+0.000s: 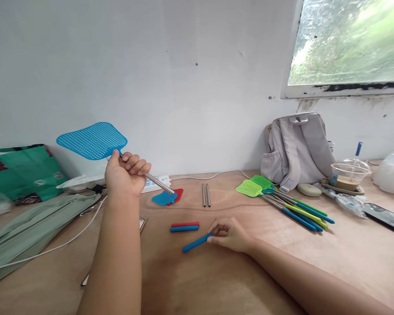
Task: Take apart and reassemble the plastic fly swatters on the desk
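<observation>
My left hand [127,170] is raised and closed round the metal rod of a blue fly swatter [93,141], whose mesh head points to the upper left. The bare end of the rod slants down to the right. Over the table, my right hand [228,234] pinches one end of a blue handle grip [197,243]. Just behind it a red grip [184,224] and another blue grip [184,229] lie side by side. Two metal rods [206,195] rest farther back. To their left, a blue swatter head [164,198] overlaps a red swatter head [177,195].
Several assembled green, yellow and blue swatters [292,205] lie at the right, before a grey backpack [297,148]. A drink cup [350,173] and a phone [385,218] are farther right. Grey-green cloth [36,227], a white cable [75,236] and a green bag [26,173] occupy the left.
</observation>
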Available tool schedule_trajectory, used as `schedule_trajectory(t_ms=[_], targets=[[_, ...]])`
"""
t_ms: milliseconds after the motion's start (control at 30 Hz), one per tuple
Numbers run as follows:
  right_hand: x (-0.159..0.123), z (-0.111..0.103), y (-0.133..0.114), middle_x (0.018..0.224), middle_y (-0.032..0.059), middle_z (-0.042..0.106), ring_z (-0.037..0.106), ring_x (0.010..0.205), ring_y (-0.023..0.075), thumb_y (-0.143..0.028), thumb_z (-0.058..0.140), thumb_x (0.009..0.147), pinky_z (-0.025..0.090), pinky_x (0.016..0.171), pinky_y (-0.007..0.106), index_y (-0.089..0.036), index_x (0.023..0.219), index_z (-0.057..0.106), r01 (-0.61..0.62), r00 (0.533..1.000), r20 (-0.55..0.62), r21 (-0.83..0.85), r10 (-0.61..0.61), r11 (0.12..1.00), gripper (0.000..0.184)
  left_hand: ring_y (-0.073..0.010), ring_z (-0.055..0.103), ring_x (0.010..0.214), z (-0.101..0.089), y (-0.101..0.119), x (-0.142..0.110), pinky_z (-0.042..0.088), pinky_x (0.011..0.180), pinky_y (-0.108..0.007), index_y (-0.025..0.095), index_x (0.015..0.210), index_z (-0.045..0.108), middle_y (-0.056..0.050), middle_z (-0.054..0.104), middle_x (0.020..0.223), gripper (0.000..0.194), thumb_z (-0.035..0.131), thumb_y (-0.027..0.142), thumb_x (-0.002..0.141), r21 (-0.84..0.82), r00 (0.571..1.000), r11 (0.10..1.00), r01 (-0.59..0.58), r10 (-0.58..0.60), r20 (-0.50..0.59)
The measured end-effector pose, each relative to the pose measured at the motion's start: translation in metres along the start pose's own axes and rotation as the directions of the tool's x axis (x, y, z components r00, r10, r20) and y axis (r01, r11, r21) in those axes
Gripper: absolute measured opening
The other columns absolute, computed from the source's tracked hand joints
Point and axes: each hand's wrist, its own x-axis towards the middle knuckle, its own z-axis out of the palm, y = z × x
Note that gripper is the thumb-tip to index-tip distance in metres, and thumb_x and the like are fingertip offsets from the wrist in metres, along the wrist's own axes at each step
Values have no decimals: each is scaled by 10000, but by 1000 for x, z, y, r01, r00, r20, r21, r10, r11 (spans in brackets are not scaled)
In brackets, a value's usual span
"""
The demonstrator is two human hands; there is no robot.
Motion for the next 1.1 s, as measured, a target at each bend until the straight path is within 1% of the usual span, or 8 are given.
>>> schedule_trajectory(t_ms=[100, 200, 300, 400, 533, 767, 933, 1100], targets=[[-1, 17, -5, 595, -12, 565, 515, 532, 98, -336, 647, 665, 418, 499, 206, -171, 780, 618, 57, 997, 54, -175, -48, 983, 203, -57, 186, 301, 1, -1, 0, 189, 327, -209, 189, 528, 305, 63, 222, 396, 378, 254, 312, 881, 10, 1000, 1000, 11, -11, -1], [2, 28, -7, 640, -5, 578, 523, 561, 102, -296, 616, 699, 418, 516, 200, -183, 812, 621, 84, 996, 37, -303, -76, 949, 160, -53, 187, 300, 2, -1, 0, 184, 332, -210, 186, 527, 307, 63, 223, 399, 374, 268, 311, 877, 18, 1000, 1000, 8, -8, 5], [7, 31, -7, 736, 14, 603, 544, 640, 117, -255, 599, 712, 428, 578, 209, -195, 823, 626, 116, 993, 35, -428, -112, 896, 129, -52, 190, 304, 1, -1, 0, 189, 338, -199, 181, 529, 304, 67, 220, 398, 378, 251, 306, 882, 39, 1000, 999, -3, 2, 27], [13, 30, -7, 753, 19, 605, 548, 679, 127, -248, 576, 734, 424, 611, 218, -199, 821, 633, 152, 988, 52, -512, -147, 845, 115, -52, 183, 306, 0, -1, 2, 191, 341, -191, 178, 527, 297, 71, 210, 394, 389, 231, 319, 884, 55, 999, 998, -5, 3, 47], [20, 31, -5, 753, 24, 601, 543, 675, 127, -263, 563, 747, 412, 607, 217, -194, 832, 637, 180, 983, 63, -557, -175, 811, 132, -50, 177, 303, 0, -2, 3, 184, 342, -188, 176, 527, 296, 76, 206, 391, 387, 241, 326, 879, 63, 999, 998, -7, 3, 50], [25, 34, -5, 756, 29, 596, 534, 678, 133, -258, 561, 743, 395, 595, 219, -189, 823, 628, 170, 983, 46, -599, -178, 782, 125, -50, 180, 295, 0, -5, 3, 184, 339, -190, 177, 516, 302, 76, 211, 376, 390, 251, 328, 872, 90, 999, 996, 4, -9, 54], [25, 32, -4, 760, 28, 586, 535, 706, 137, -229, 570, 732, 399, 621, 224, -185, 790, 609, 162, 982, 17, -595, -189, 788, 83, -51, 191, 292, 0, -8, 5, 192, 336, -190, 176, 511, 311, 71, 224, 371, 396, 248, 322, 874, 101, 997, 995, 12, -20, 73], [26, 32, -3, 788, 24, 573, 531, 662, 116, -207, 581, 716, 400, 581, 210, -184, 780, 586, 92, 992, -25, -546, -126, 833, 68, -48, 197, 285, 1, -18, 6, 191, 330, -185, 177, 515, 315, 76, 230, 374, 386, 287, 330, 868, 100, 997, 993, 58, -63, 53]])
